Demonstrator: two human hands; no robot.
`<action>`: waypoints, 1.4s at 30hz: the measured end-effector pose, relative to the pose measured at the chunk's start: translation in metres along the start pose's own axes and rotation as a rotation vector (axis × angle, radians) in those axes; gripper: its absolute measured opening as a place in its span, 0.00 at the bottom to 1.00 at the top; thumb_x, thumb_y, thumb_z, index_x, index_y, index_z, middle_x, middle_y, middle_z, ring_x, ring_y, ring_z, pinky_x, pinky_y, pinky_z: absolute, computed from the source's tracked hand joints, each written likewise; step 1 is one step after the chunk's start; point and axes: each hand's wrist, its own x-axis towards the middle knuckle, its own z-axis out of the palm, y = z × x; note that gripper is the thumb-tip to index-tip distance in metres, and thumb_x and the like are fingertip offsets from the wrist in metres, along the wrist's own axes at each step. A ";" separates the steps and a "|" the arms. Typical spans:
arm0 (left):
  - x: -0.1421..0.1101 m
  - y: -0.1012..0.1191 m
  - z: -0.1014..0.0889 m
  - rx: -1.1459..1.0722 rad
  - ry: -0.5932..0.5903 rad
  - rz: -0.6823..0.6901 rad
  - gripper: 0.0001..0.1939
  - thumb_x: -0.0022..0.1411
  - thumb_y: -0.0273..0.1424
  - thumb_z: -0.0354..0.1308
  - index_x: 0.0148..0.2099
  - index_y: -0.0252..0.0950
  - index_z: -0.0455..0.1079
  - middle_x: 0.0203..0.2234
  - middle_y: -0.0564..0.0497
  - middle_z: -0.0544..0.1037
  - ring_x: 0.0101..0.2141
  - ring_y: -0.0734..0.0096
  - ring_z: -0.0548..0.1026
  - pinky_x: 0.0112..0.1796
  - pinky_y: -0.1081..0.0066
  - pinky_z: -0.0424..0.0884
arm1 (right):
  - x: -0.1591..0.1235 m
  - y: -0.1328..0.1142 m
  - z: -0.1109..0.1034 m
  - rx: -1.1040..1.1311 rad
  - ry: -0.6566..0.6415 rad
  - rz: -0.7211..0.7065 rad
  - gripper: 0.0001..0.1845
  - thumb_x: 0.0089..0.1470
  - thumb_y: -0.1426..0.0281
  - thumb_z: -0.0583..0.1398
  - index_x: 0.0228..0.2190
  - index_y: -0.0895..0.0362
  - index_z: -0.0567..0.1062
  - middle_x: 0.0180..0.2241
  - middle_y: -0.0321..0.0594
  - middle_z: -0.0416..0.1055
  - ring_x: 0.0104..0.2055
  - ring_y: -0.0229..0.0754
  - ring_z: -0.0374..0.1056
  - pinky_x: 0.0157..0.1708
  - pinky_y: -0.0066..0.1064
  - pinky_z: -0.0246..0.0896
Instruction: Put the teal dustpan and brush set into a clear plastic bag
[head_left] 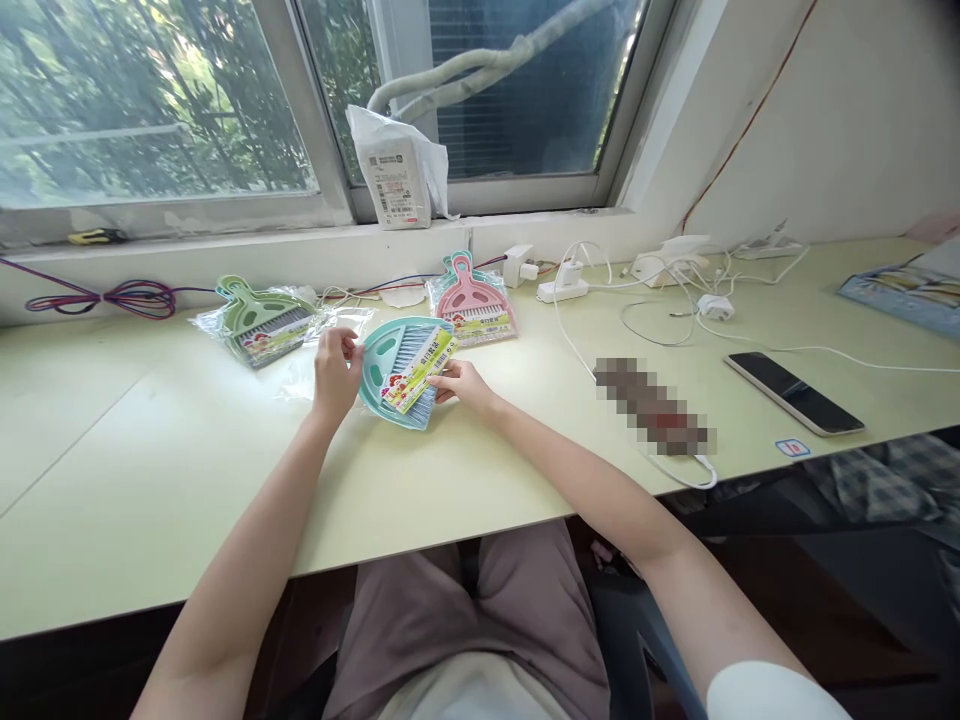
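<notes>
A mint-green dustpan (373,385) with a small brush (417,347) lying in it is held tilted just over the table. A printed label card (420,370) lies across the brush. My left hand (337,368) is closed at the dustpan's left end, where its fingers hide the handle. From the right, my right hand (461,385) pinches the set at the card's lower right edge, thumb on top. Crumpled clear plastic wrapping (296,380) lies beside and behind my left hand.
Behind stand a bagged green dustpan set (262,318) and a bagged pink one (476,300). To the right are a phone (795,393), a blurred-out object (652,407) on a white cable, and tangled chargers (566,282). A bagged box (397,180) stands on the sill.
</notes>
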 end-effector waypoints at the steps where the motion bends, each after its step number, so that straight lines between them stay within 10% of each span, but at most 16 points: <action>1: -0.001 0.002 0.001 -0.003 0.007 0.032 0.08 0.57 0.24 0.56 0.39 0.38 0.62 0.30 0.52 0.66 0.29 0.71 0.67 0.34 0.70 0.67 | 0.000 0.000 0.000 0.002 0.006 -0.004 0.12 0.45 0.72 0.69 0.33 0.60 0.74 0.24 0.35 0.76 0.23 0.35 0.71 0.26 0.26 0.70; 10: -0.014 0.035 0.004 0.101 -0.153 0.210 0.05 0.65 0.31 0.52 0.44 0.39 0.65 0.35 0.49 0.72 0.36 0.66 0.72 0.43 0.63 0.67 | -0.001 0.006 0.004 -0.002 0.013 -0.082 0.21 0.35 0.61 0.72 0.31 0.59 0.74 0.25 0.37 0.77 0.24 0.37 0.72 0.26 0.28 0.70; 13: -0.011 0.034 -0.007 0.165 0.245 0.151 0.12 0.67 0.37 0.51 0.50 0.39 0.63 0.47 0.42 0.72 0.53 0.58 0.68 0.56 0.54 0.58 | -0.002 0.005 0.005 0.012 0.063 -0.111 0.23 0.34 0.59 0.71 0.31 0.59 0.74 0.27 0.39 0.78 0.26 0.39 0.72 0.27 0.30 0.71; 17: 0.006 0.016 -0.025 -0.057 0.797 -0.291 0.24 0.66 0.47 0.49 0.57 0.40 0.55 0.61 0.37 0.59 0.63 0.58 0.57 0.59 0.53 0.56 | -0.004 0.001 0.006 0.056 0.142 -0.168 0.23 0.35 0.57 0.70 0.32 0.58 0.75 0.33 0.43 0.79 0.31 0.42 0.74 0.31 0.34 0.72; 20: 0.013 0.012 -0.025 -0.556 0.402 -0.579 0.30 0.62 0.56 0.48 0.57 0.42 0.58 0.59 0.38 0.64 0.60 0.56 0.65 0.52 0.55 0.67 | -0.006 -0.002 0.007 0.089 0.196 -0.197 0.23 0.36 0.58 0.70 0.33 0.57 0.75 0.32 0.43 0.79 0.31 0.43 0.73 0.35 0.38 0.73; 24: 0.000 0.033 0.003 -1.068 -0.216 -0.628 0.29 0.55 0.54 0.59 0.53 0.41 0.69 0.47 0.44 0.78 0.49 0.51 0.75 0.46 0.57 0.73 | -0.009 -0.004 0.008 0.101 0.234 -0.197 0.22 0.36 0.58 0.70 0.33 0.57 0.75 0.30 0.41 0.78 0.31 0.43 0.73 0.37 0.39 0.74; 29: -0.021 0.053 0.027 -1.218 -0.214 -0.715 0.18 0.54 0.42 0.66 0.44 0.37 0.73 0.40 0.47 0.81 0.46 0.54 0.77 0.48 0.59 0.73 | -0.012 -0.003 0.012 0.129 0.313 -0.216 0.20 0.39 0.60 0.69 0.33 0.57 0.73 0.35 0.43 0.77 0.35 0.42 0.73 0.38 0.38 0.74; 42: -0.030 0.065 0.040 -1.039 -0.243 -0.594 0.33 0.46 0.52 0.67 0.50 0.40 0.66 0.48 0.44 0.77 0.49 0.53 0.76 0.42 0.61 0.76 | 0.000 -0.005 0.005 0.012 0.386 -0.214 0.13 0.49 0.71 0.62 0.40 0.56 0.69 0.43 0.42 0.74 0.42 0.40 0.70 0.42 0.32 0.71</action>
